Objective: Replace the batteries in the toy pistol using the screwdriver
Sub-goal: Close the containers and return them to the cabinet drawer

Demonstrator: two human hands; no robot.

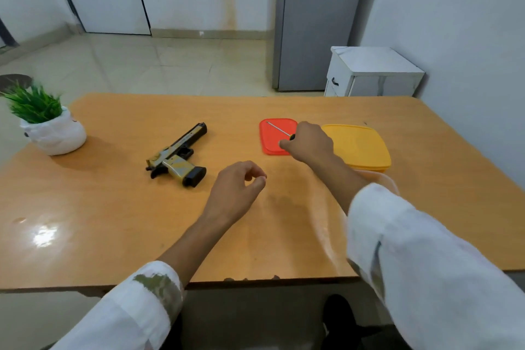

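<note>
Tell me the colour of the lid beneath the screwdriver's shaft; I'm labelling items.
Red-orange; the lid shows best in the head view.

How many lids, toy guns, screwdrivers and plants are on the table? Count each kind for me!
Lids: 2 (red lid, yellow lid)
Toy pistol: 1
Screwdriver: 1, held by the right hand over the red lid
Potted plant: 1
Total: 5

Bright, even light is recorded; glare is reflected off the table (119,207); soft shadows are cast and frame edges are bowed.
</note>
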